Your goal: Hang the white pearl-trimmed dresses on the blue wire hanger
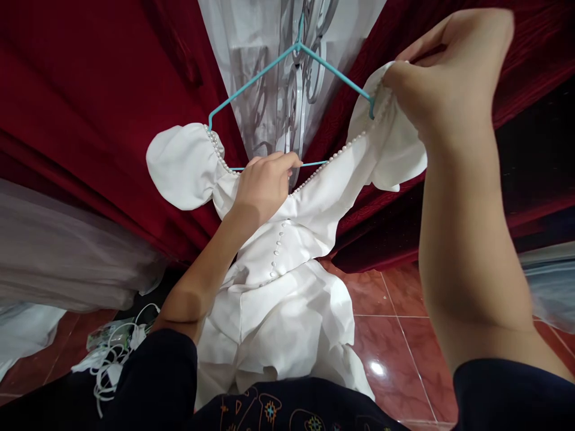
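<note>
A white dress (287,251) with puff sleeves, a pearl-trimmed neckline and a row of small buttons hangs on a light blue clothes hanger (251,82). My left hand (267,182) is closed around the hanger's lower bar at the neckline; its fingertips are partly hidden. On the right, my right hand (449,78) pinches the upper edge of the right puff sleeve (399,146), near the hanger's right end. That sleeve is pulled up and outward. The left puff sleeve (182,164) hangs beside the hanger's left end. Below, the skirt (287,323) drapes in front of my body.
Dark red curtains (112,90) hang on both sides. Between them stands a white metal scrollwork frame (294,108) before pale cloth. White cables (108,365) and a clear plastic bag (105,335) lie at lower left. Red floor tiles (381,341) show at lower right.
</note>
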Demonstrator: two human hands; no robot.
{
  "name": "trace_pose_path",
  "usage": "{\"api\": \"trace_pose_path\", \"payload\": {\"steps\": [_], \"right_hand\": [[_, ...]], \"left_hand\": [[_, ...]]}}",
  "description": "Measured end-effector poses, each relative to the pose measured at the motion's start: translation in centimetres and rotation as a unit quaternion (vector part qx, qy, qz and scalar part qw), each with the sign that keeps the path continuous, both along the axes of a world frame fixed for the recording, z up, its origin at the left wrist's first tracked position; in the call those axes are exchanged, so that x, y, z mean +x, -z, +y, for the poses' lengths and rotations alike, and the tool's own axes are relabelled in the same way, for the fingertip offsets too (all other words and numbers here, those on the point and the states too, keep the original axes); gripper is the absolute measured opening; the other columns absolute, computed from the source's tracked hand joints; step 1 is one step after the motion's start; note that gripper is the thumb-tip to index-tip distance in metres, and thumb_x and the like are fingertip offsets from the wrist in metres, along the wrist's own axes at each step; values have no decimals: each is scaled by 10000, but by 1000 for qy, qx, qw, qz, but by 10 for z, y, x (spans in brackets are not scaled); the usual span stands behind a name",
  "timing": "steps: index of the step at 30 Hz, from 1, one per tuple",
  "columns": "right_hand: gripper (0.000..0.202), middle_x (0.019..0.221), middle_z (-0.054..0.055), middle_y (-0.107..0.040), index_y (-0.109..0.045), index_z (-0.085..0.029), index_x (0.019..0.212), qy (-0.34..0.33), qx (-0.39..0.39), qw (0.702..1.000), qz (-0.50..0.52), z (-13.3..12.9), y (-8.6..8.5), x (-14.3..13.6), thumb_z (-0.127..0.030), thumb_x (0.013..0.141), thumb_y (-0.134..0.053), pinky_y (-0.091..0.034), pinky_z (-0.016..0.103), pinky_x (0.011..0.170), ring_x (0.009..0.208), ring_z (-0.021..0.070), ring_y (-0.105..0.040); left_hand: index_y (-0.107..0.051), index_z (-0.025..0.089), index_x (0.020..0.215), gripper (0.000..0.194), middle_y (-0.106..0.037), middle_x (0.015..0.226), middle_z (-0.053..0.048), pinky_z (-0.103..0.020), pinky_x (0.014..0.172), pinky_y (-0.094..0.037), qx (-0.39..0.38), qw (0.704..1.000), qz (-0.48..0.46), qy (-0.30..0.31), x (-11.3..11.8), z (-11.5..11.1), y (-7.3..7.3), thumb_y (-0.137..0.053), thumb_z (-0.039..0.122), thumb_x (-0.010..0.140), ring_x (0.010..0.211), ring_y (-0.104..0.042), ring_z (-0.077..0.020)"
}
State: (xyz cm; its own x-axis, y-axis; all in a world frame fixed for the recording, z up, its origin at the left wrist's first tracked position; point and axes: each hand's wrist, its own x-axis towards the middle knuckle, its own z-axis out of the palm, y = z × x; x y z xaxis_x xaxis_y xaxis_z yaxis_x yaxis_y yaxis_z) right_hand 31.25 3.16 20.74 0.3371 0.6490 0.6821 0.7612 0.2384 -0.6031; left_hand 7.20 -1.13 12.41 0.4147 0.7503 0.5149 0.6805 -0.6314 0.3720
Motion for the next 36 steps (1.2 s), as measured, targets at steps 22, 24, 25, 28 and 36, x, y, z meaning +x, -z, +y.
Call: {"api": "trace_pose_path", "payload": {"steps": [22,24,25,28,36], "right_hand": [[260,1039,58,-750,-627,-241,1280,-213,166,942,-198,-25,145,-54,-327,1062,-514,-459,433,862,868,230,-643],[256,1052,53,-751,-637,-253,1285,-203,180,946,-177,-25,147,-55,-309,1066,-516,-439,427,866,868,224,-633],[248,1025,48,-747,-650,-255,1269,-207,179,947,-170,-25,147,-56,-298,1067,-511,-428,425,864,863,223,-625],[243,904,33,-708,-696,-254,1185,-221,174,944,-172,-25,146,-59,-276,1067,-485,-402,421,868,855,222,-599],[291,923,42,-707,-748,-278,1173,-195,143,952,-188,-20,150,-49,-301,1051,-485,-412,460,935,882,230,-591]], "left_hand": [[-721,227,1193,325,-768,1264,-39,-438,1230,-473,102,993,-23,47,-11,0,22,-447,109,1065,1212,-712,-207],[-697,274,1261,337,-701,1397,-42,-474,1297,-416,164,985,-46,-1,-21,-3,24,-433,151,1092,1368,-636,-218],[-681,298,1290,326,-660,1450,-42,-501,1319,-387,197,977,-61,-46,-27,-4,23,-445,178,1099,1436,-584,-232],[-573,362,1443,408,-507,1608,-43,-576,1367,-292,252,945,-90,-190,-49,0,17,-643,310,1045,1573,-416,-301],[-662,284,1320,320,-707,1415,14,-436,1287,-437,151,966,-98,-187,-91,32,6,-498,224,1052,1398,-607,-219]]}}
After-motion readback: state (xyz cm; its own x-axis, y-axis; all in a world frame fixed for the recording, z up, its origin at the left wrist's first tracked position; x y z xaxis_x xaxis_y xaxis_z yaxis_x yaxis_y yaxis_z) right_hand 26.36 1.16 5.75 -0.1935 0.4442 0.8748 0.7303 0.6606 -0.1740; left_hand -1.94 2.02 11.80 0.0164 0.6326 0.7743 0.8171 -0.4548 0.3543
